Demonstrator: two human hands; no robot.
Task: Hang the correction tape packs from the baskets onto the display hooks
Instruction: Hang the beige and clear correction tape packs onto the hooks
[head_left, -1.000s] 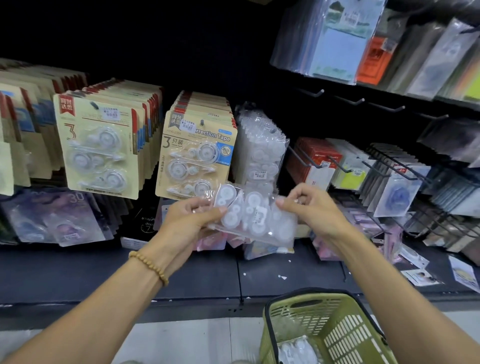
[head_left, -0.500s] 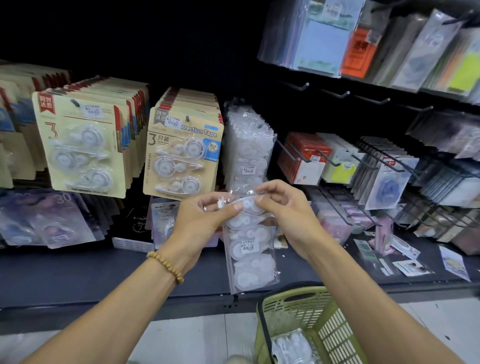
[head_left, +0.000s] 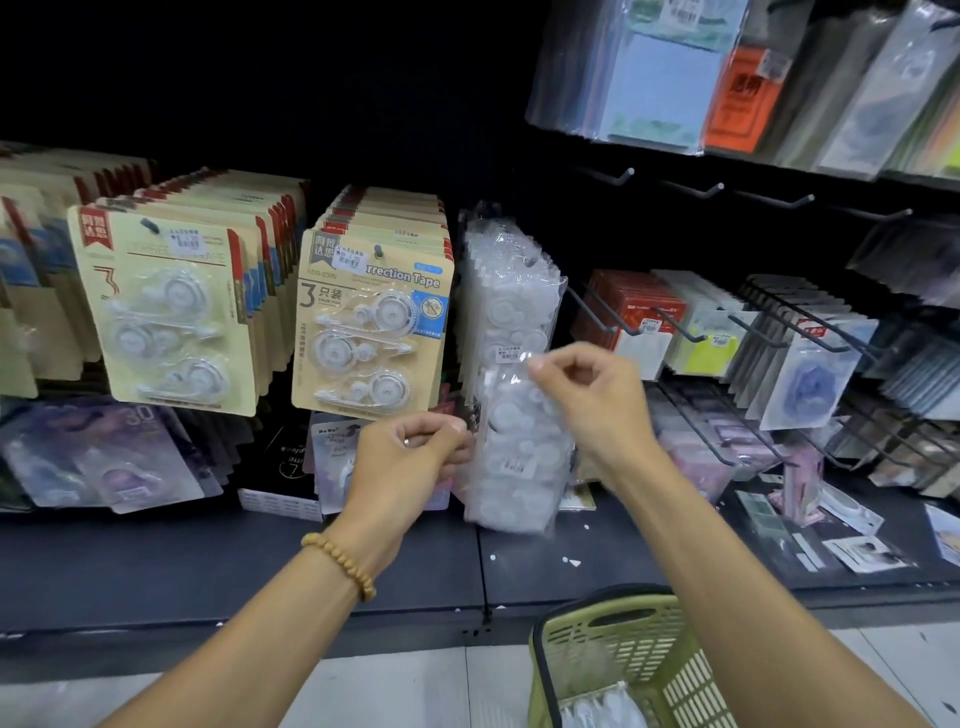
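Two hands: right hand (head_left: 587, 395) pinches the clear pack (head_left: 519, 457) top, left hand (head_left: 415, 452) loosely curled, holding nothing visible; align its hole squarely with the hook.

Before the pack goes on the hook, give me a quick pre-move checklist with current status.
1. Pack held: ok. The right hand pinches the top of the clear correction tape pack.
2. Pack orientation: ok. It hangs upright below the fingers.
3. Left hand off the pack: cannot tell. It sits at the pack's left edge, fingers curled; contact unclear.
4. Target: ok. The pack is in front of the hanging clear packs.
5. Hang hole lined up with the hook tip: cannot tell. Neither is visible.
6. More stock: ok. The green basket still holds packs.
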